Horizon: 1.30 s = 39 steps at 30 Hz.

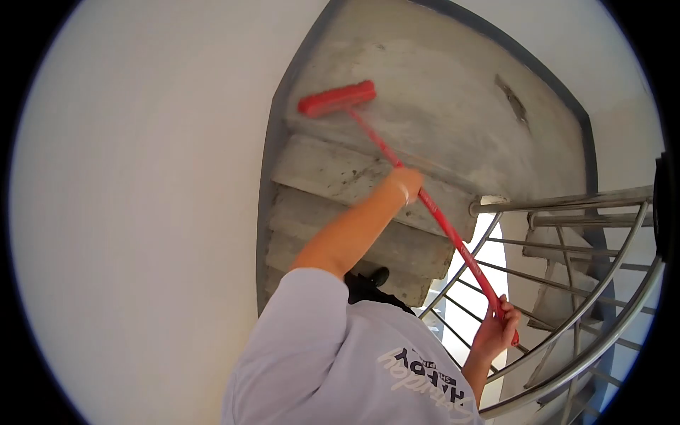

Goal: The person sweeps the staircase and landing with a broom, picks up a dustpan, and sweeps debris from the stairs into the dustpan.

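A red broom (pixel 457 241) slants from the lower right up to the left, its bristle head (pixel 336 98) resting on the concrete landing above the steps. My left hand (pixel 407 183) is wrapped round the middle of the handle, slightly blurred, with a pale band at the wrist. Near the handle's top end, my right hand (pixel 497 329) has its fingers curled round the shaft, close to the metal railing.
Concrete steps (pixel 333 212) descend below the landing (pixel 439 64), which has a dark patch (pixel 511 99) on its right. Curved metal railing (pixel 567 205) runs along the right, with more steps beyond it. A white wall (pixel 142 198) rises on the left. One dark shoe (pixel 380 276) shows on a step.
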Available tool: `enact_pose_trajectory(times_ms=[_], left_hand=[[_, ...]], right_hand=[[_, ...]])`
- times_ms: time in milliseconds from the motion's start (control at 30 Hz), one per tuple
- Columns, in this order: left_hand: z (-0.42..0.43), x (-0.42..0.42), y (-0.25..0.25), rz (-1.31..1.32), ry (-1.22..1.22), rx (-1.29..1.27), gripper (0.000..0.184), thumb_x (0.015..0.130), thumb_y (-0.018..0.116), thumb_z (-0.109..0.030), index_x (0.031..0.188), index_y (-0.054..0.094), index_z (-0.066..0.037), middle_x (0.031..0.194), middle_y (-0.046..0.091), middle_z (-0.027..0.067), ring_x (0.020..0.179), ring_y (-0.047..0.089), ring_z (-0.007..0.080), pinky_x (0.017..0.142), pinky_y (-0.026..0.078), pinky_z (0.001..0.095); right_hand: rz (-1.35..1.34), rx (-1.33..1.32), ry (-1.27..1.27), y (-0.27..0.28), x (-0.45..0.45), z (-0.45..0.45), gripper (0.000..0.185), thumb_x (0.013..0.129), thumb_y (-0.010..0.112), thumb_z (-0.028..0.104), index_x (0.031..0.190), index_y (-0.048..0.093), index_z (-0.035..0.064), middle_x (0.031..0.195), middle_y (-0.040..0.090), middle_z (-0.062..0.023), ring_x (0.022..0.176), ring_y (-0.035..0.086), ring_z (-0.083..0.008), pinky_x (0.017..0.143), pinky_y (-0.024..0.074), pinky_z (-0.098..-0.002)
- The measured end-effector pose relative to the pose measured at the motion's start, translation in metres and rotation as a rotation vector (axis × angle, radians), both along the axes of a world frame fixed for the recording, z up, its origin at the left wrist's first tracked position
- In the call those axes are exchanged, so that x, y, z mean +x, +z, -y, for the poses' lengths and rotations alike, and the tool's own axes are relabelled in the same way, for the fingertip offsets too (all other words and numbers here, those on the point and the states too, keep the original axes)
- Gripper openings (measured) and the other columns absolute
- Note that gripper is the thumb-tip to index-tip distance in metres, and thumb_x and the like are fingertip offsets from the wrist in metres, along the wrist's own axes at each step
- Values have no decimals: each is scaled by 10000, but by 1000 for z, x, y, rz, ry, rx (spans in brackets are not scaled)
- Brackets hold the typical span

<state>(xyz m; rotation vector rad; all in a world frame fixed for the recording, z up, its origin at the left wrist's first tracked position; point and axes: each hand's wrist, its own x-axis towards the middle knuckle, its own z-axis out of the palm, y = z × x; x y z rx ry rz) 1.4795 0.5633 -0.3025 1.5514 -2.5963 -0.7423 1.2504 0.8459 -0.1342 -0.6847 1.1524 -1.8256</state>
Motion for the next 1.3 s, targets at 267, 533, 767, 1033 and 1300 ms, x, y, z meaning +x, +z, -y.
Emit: enact_pose_trajectory(times_ms=[267, 533, 767, 1033, 1300], left_hand=[[-167, 6, 27, -158, 122, 40, 316, 719, 679, -228, 964, 536, -91, 940, 559, 104, 759, 628, 304, 639, 507, 412], [-162, 33, 7, -120, 279, 99, 320, 717, 695, -213, 948, 526, -70, 958, 559, 119, 781, 630, 317, 668, 519, 418], [-139, 51, -29, -191, 516, 146, 204, 744, 635, -187, 886, 525, -90, 926, 581, 135, 845, 593, 367, 711, 481, 452], [-20, 69, -54, -54, 601, 153, 236, 787, 584, -166, 1001, 596, -68, 1060, 602, 160, 981, 590, 344, 831, 478, 425], [-47, 28, -5, -46, 401, 273, 251, 779, 622, -192, 1006, 617, -85, 1060, 606, 163, 979, 600, 324, 826, 486, 421]], right_hand=[[23, 54, 82, 29, -67, -79, 276, 823, 633, 208, 754, 403, 72, 796, 500, -92, 955, 534, -279, 986, 397, -531], [-50, 39, 368, 36, -58, -6, 275, 755, 691, 189, 687, 450, 76, 711, 517, -93, 811, 510, -235, 989, 375, -516], [1, -110, 651, 29, -23, 108, 252, 778, 643, 188, 665, 439, 93, 632, 426, -40, 674, 436, -172, 987, 376, -475], [151, -113, 523, -33, -5, 209, 217, 813, 599, 153, 717, 410, 106, 711, 391, -24, 778, 439, -182, 1031, 311, -468], [122, -108, 448, 19, -50, 166, 214, 799, 580, 103, 692, 394, 99, 695, 387, -21, 755, 447, -194, 1015, 343, -494]])
